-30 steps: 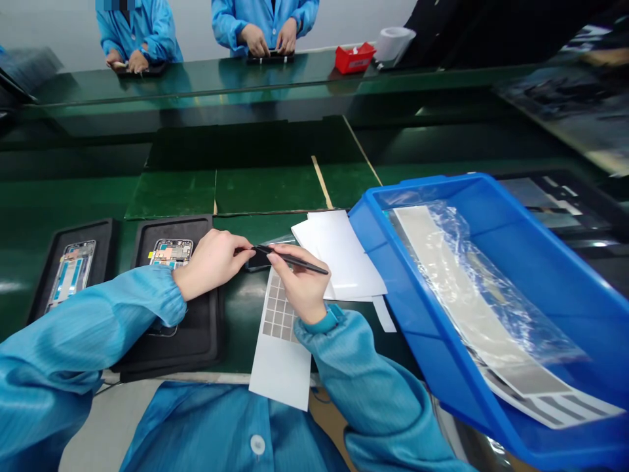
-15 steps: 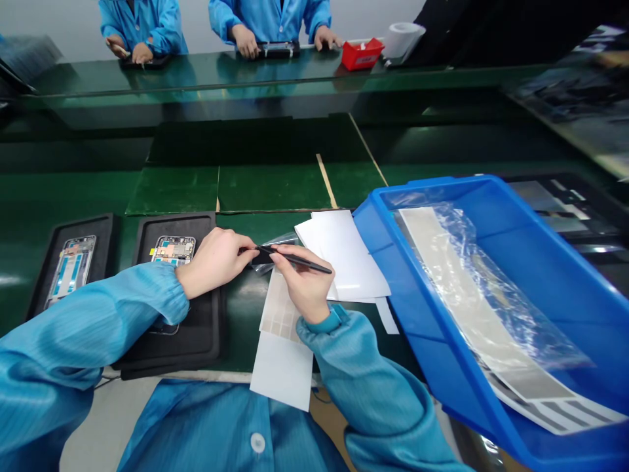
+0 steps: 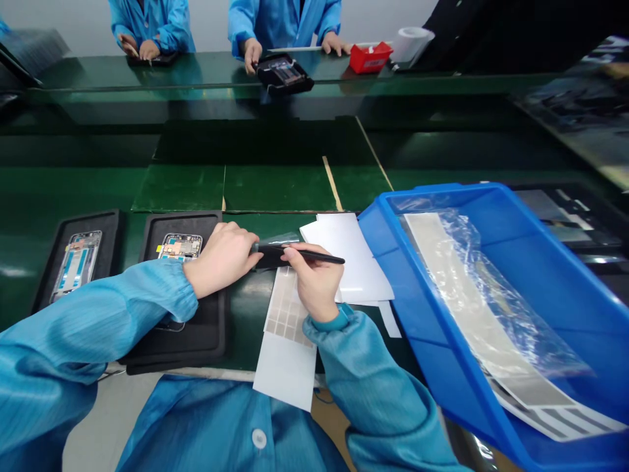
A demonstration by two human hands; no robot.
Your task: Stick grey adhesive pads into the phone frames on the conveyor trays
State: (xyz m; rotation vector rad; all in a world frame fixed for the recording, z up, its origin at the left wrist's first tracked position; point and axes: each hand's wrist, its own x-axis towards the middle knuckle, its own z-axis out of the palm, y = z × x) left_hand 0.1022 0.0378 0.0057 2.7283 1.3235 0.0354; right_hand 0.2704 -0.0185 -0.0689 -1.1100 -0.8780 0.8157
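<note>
The left hand point(image 3: 221, 259) lies curled, fingertips at a small dark piece point(image 3: 268, 257) (plastic film point(image 3: 282, 238) crinkles behind it), though any hold there is hidden. The right hand point(image 3: 314, 282) pinches black tweezers point(image 3: 319, 255), long axis nearly level, tips pointing left at the piece; slow, light pressure suits this.

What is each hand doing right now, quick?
Left hand: closed, apparently holding a dark flat piece in clear plastic film.
Right hand: closed, holding slim black tweezers.
</note>
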